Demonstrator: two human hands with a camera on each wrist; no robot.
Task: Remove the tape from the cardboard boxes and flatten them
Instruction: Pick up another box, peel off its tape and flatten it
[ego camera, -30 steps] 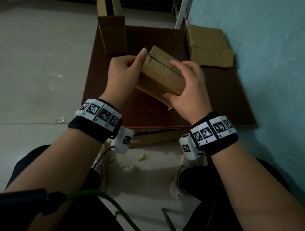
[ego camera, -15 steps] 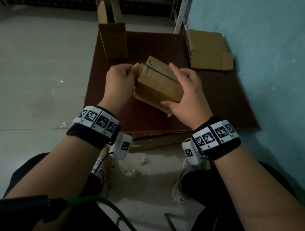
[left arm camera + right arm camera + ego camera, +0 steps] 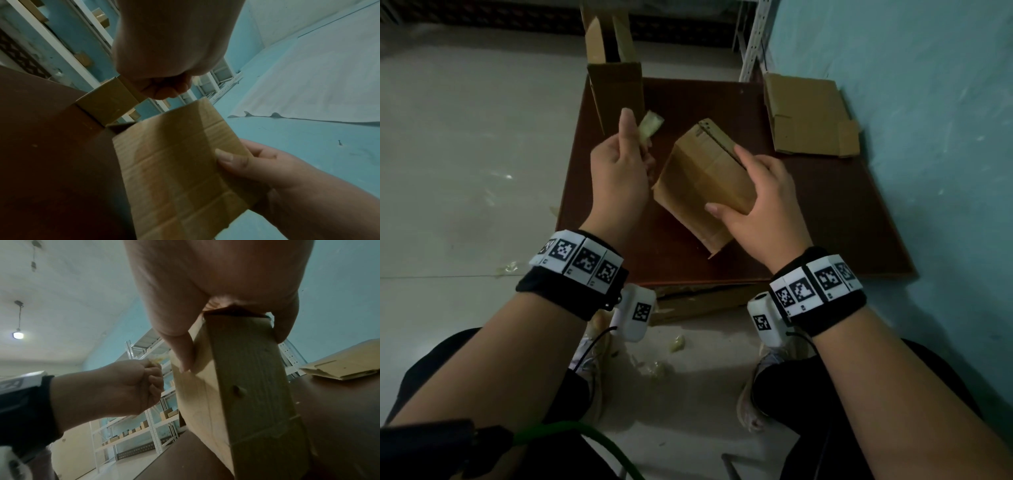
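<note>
Already left hand [image 3: 619, 168] pinched a peeled tape strip [image 3: 650, 127] clear of the small cardboard box [image 3: 705, 185] gripped by right hand [image 3: 763, 202]; flattening remained.

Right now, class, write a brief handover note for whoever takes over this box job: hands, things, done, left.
Left hand pinches a peeled tape strip.
Right hand grips the small box above the brown board.
Done: that strip is off; one flat box lies far right.
Left: drop the tape, flatten this box, then the tall box at the back.
</note>
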